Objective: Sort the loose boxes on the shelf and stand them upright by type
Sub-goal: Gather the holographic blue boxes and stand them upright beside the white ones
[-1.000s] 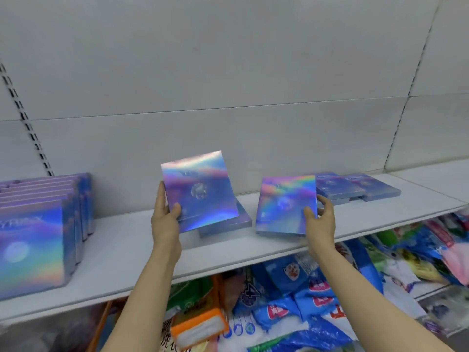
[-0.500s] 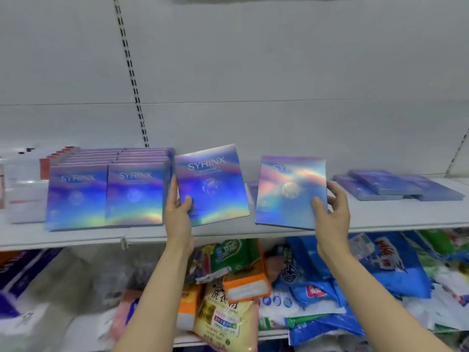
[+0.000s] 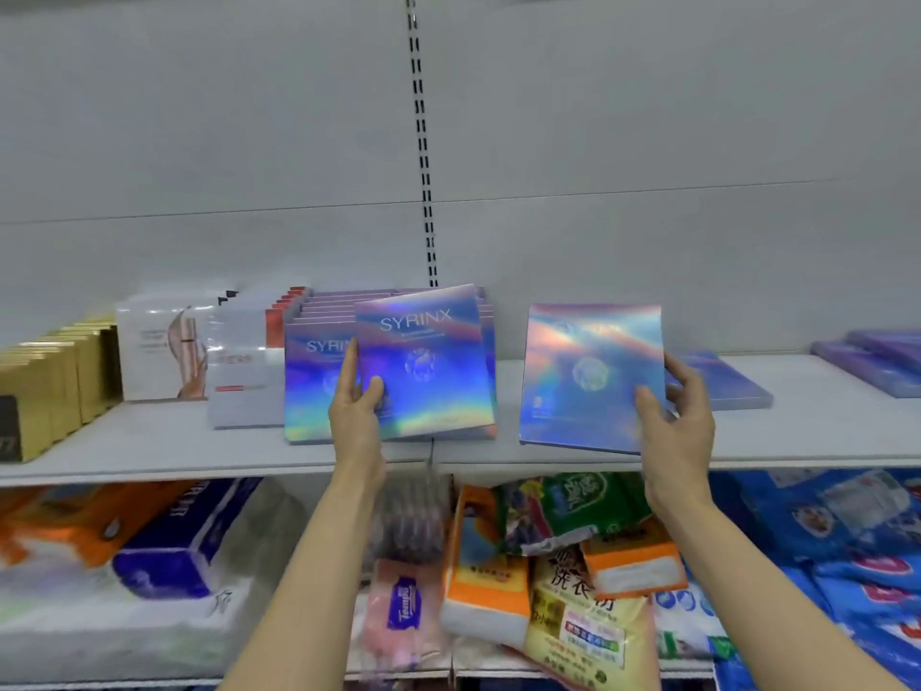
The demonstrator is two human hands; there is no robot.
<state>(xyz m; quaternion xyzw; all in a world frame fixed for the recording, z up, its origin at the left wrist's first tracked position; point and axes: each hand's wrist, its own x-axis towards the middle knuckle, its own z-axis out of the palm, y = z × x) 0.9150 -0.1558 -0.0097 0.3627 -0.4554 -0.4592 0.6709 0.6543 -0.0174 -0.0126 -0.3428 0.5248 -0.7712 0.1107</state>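
Note:
My left hand (image 3: 356, 408) grips a holographic SYRINX box (image 3: 428, 361) by its lower left corner and holds it upright, slightly tilted, right in front of the standing rows of the same boxes (image 3: 311, 371). In my right hand (image 3: 673, 416) is a second holographic box (image 3: 590, 376), held upright by its lower right corner over the white shelf (image 3: 797, 431). Behind that hand one more such box (image 3: 732, 381) lies flat, and a few lie flat at the far right (image 3: 877, 361).
Left of the SYRINX rows stand white boxes (image 3: 239, 376), a white pack with a pink figure (image 3: 159, 351) and gold boxes (image 3: 55, 381). The shelf below holds tissue packs (image 3: 164, 551), orange packs (image 3: 488, 581) and blue bags (image 3: 847, 551). A slotted upright (image 3: 423, 157) runs up the back wall.
Both hands have carried their boxes leftward along the shelf. The left box now overlaps the front of the standing SYRINX rows, and the view has swung left, showing white and gold boxes.

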